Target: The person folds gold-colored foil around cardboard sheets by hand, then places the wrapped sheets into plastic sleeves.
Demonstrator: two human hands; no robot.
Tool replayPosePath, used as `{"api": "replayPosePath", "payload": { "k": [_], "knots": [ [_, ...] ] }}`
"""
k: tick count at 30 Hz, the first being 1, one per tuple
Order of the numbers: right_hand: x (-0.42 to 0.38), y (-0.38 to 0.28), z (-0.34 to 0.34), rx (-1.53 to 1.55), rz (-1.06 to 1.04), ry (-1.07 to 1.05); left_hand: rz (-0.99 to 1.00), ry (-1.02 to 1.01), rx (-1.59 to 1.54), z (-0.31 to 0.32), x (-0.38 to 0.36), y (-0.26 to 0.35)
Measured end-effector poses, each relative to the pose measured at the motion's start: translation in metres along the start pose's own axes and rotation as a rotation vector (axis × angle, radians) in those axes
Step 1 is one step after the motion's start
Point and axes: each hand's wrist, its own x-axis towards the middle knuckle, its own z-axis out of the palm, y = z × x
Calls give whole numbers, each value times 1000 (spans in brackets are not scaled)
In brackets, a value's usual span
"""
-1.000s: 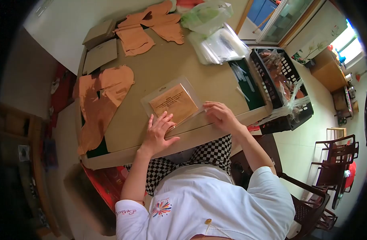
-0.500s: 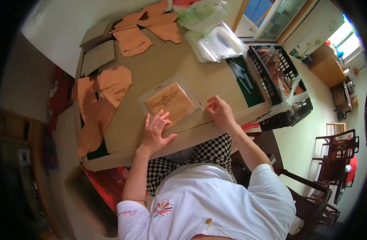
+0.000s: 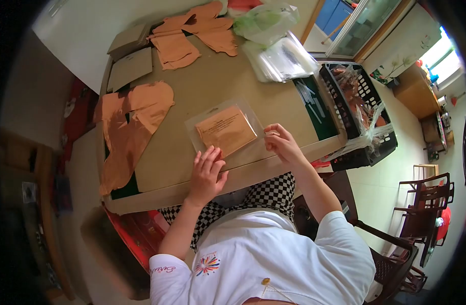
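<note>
A clear plastic bag (image 3: 194, 133) lies flat on the table in front of me, with a hang hole along its upper edge. Inside it is a folded orange-tan sheet (image 3: 225, 127) with dark printed lines, too small to read. My left hand (image 3: 207, 175) rests its outstretched fingertips on the bag's lower edge, thumb apart. At the bag's right corner, my right hand (image 3: 284, 146) has its fingers curled in a pinch on the plastic edge. The fingertips partly cover that corner.
Orange cut-out sheets (image 3: 134, 122) lie at the left, more sheets (image 3: 192, 33) at the back. Cardboard pieces (image 3: 130, 68) sit at the back left. Clear bags (image 3: 283, 58), a greenish plastic bag (image 3: 266, 23) and thin strips (image 3: 311, 101) lie right. A black crate (image 3: 362, 84) stands beyond.
The plastic bag with the sheet has shifted slightly right, meeting my right fingertips. My left hand has slid from the sheet's face to the lower edge. The whole view has shifted slightly.
</note>
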Motion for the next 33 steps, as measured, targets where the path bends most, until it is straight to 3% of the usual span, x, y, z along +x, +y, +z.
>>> {"api": "replayPosePath", "payload": {
  "k": [6,9,12,15,18,21,24,30,33],
  "knots": [
    [-13,0,-3,335,42,-95,-22,83,-68,-12,9,25],
    [-16,4,-5,303,48,-115,16,80,31,7,9,14],
    [-17,12,-6,-496,-281,58,30,68,-25,12,12,8],
    [-24,11,-9,-1226,-918,50,-36,71,-84,17,11,6],
    [-33,23,-6,-1519,-810,-71,-38,48,-89,16,12,7],
    [-33,24,7,-1726,-690,-30,-18,46,-87,18,12,5],
    [-28,27,13,-1798,-773,3,-6,41,-60,16,13,7],
    [-26,25,19,-1898,-588,15,-16,58,-59,18,13,7],
    [-32,20,16,-1821,-630,-5,-23,66,-63,17,13,8]
  ]
}}
